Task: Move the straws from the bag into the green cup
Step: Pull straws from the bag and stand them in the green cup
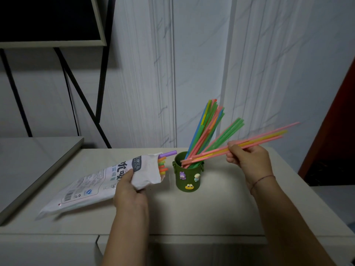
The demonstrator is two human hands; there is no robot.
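A dark green cup (187, 179) with small cartoon stickers stands on the white cabinet top (211, 208). Several coloured straws (206, 127) lean in it, tilted right. My right hand (249, 158) grips a bundle of pink and yellow straws (269, 137), held nearly level, their left ends over the cup's rim. My left hand (130, 191) holds the white plastic bag (92, 187) near its open end, lifted and pointing toward the cup. Purple, orange and green straw ends (164, 162) stick out of the bag's mouth.
A wall with grey marble lines rises right behind the cabinet. A black metal frame (84, 96) with a dark panel stands at the back left, above a lower grey surface (34, 160). A dark red edge (334, 121) borders the right side.
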